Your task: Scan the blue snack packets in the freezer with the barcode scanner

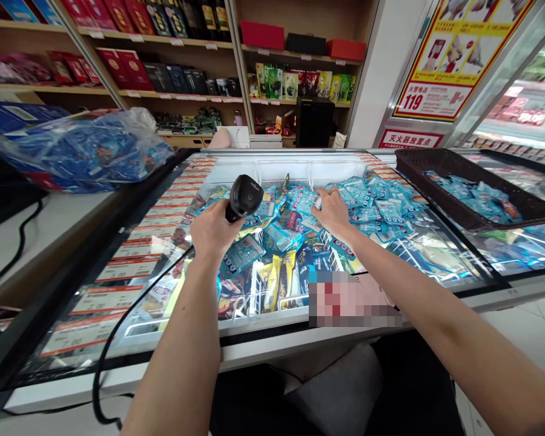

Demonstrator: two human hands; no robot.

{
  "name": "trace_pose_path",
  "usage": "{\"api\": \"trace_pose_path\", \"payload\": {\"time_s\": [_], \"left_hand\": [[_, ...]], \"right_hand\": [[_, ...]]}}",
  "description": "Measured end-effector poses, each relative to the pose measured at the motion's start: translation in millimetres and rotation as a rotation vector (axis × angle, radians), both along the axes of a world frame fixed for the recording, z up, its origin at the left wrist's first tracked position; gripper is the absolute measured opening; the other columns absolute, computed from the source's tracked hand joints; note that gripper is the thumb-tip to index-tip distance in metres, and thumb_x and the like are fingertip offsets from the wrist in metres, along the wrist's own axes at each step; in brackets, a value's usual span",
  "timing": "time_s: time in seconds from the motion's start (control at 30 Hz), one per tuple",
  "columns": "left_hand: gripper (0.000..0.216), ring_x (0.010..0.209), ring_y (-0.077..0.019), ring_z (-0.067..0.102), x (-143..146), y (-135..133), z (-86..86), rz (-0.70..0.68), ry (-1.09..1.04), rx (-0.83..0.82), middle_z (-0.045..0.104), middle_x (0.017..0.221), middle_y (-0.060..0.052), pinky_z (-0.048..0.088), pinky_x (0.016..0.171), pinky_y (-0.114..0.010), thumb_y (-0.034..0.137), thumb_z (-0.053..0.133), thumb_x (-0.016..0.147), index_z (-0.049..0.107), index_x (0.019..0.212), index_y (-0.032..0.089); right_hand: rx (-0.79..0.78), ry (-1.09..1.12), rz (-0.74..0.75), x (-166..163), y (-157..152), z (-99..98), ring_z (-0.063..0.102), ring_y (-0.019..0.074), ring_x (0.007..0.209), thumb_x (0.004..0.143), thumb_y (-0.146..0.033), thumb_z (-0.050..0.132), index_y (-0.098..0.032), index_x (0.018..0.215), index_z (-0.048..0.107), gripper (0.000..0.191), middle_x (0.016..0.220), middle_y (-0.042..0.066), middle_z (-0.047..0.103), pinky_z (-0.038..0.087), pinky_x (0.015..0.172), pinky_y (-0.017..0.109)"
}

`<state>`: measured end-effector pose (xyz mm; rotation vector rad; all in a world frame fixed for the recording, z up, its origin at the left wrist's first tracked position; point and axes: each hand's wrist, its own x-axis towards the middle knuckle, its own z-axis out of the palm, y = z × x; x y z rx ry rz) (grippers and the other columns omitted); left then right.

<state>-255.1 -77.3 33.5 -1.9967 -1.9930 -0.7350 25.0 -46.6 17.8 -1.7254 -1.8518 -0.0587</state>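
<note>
My left hand (213,233) is closed around the handle of a black barcode scanner (246,197), raised over the left part of a glass-topped freezer. A black cable runs from it down to the lower left. My right hand (332,210) pinches the edge of a light-blue packet (305,200) with a barcode label near my fingertips. Many similar packets form a pile (386,203) to its right. Yellow wrapped ice creams (279,278) stand in a white wire basket (255,281) below my hands. My right fingertips are partly hidden.
A dark brown tray (463,221) with more blue packets lies on the right. Orange-and-white price labels (131,249) line the freezer's left side. A clear plastic bag of blue packages (104,151) sits at left. Stocked shelves (172,41) stand behind.
</note>
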Motion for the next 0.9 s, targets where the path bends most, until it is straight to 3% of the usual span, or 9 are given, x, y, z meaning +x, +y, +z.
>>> {"api": "trace_pose_path", "payload": {"time_s": [0.07, 0.13, 0.23, 0.37, 0.5, 0.63, 0.77, 0.9], "left_hand": [[0.039, 0.09, -0.0274, 0.064, -0.2, 0.2, -0.5, 0.011, -0.004, 0.009, 0.07, 0.1, -0.008, 0.041, 0.065, -0.033, 0.053, 0.052, 0.079, 0.063, 0.104, 0.024], [0.038, 0.09, -0.0273, 0.064, 0.0, 0.4, -0.7, 0.022, -0.006, 0.014, 0.07, 0.099, -0.008, 0.04, 0.065, -0.033, 0.053, 0.053, 0.079, 0.063, 0.102, 0.024], [0.038, 0.089, -0.0277, 0.064, -1.3, 0.8, -0.4, 0.047, -0.018, 0.009, 0.069, 0.097, -0.009, 0.04, 0.065, -0.033, 0.053, 0.052, 0.078, 0.063, 0.101, 0.023], [0.043, 0.087, -0.0286, 0.063, -7.5, 1.9, 0.8, 0.108, -0.058, 0.006, 0.068, 0.096, -0.011, 0.041, 0.067, -0.034, 0.056, 0.05, 0.079, 0.062, 0.104, 0.023], [0.046, 0.087, -0.0299, 0.062, -14.6, 2.3, 2.2, 0.193, -0.131, 0.038, 0.067, 0.098, -0.013, 0.042, 0.07, -0.038, 0.058, 0.047, 0.079, 0.06, 0.107, 0.023], [0.047, 0.09, -0.032, 0.061, -18.4, 1.5, 3.6, 0.251, -0.204, 0.076, 0.066, 0.101, -0.015, 0.043, 0.073, -0.041, 0.057, 0.044, 0.08, 0.06, 0.107, 0.022], [0.046, 0.089, -0.0316, 0.061, -20.3, 1.1, 3.1, 0.285, -0.208, 0.144, 0.066, 0.099, -0.014, 0.043, 0.072, -0.04, 0.058, 0.045, 0.08, 0.06, 0.104, 0.022], [0.041, 0.088, -0.0294, 0.061, -20.9, 1.0, 2.3, 0.283, -0.2, 0.173, 0.067, 0.097, -0.01, 0.043, 0.071, -0.037, 0.056, 0.047, 0.079, 0.06, 0.1, 0.023]], "right_hand": [[0.063, -0.08, 0.016, -0.1, -3.5, 1.7, 0.047, 0.0326, 0.111, 0.081, -0.021, 0.057, -0.013, 0.124, 0.058, 0.043, 0.124, 0.019, 0.048, 0.045, 0.087, 0.043], [0.093, -0.173, 0.135, -2.4, -6.6, 2.4, 0.043, 0.0313, 0.113, 0.084, -0.017, 0.052, -0.017, 0.119, 0.063, 0.037, 0.126, 0.016, 0.05, 0.041, 0.091, 0.043], [0.031, -0.302, 0.289, -8.2, -10.8, 1.7, 0.045, 0.0295, 0.109, 0.087, -0.015, 0.046, -0.019, 0.106, 0.07, 0.03, 0.117, 0.013, 0.058, 0.037, 0.092, 0.045], [0.043, -0.417, 0.298, -18.8, -18.4, -0.6, 0.046, 0.0301, 0.105, 0.091, -0.018, 0.044, -0.015, 0.1, 0.07, 0.028, 0.11, 0.015, 0.061, 0.035, 0.088, 0.046], [0.088, -0.409, 0.375, -36.0, -25.6, -2.9, 0.048, 0.0293, 0.103, 0.095, -0.028, 0.04, -0.015, 0.094, 0.071, 0.033, 0.105, 0.015, 0.063, 0.035, 0.087, 0.044], [-0.008, -0.308, 0.442, -61.0, -28.9, -5.7, 0.054, 0.0264, 0.099, 0.096, -0.042, 0.039, -0.019, 0.093, 0.072, 0.04, 0.097, 0.011, 0.066, 0.037, 0.087, 0.041], [-0.131, -0.185, 0.531, -87.6, -34.3, -7.5, 0.055, 0.0267, 0.102, 0.087, -0.067, 0.04, -0.02, 0.105, 0.069, 0.059, 0.104, 0.012, 0.064, 0.04, 0.087, 0.041], [-0.144, -0.143, 0.54, -107.6, -40.7, -10.2, 0.048, 0.0324, 0.115, 0.067, -0.084, 0.048, -0.023, 0.118, 0.063, 0.081, 0.118, 0.015, 0.057, 0.038, 0.093, 0.048]]}}
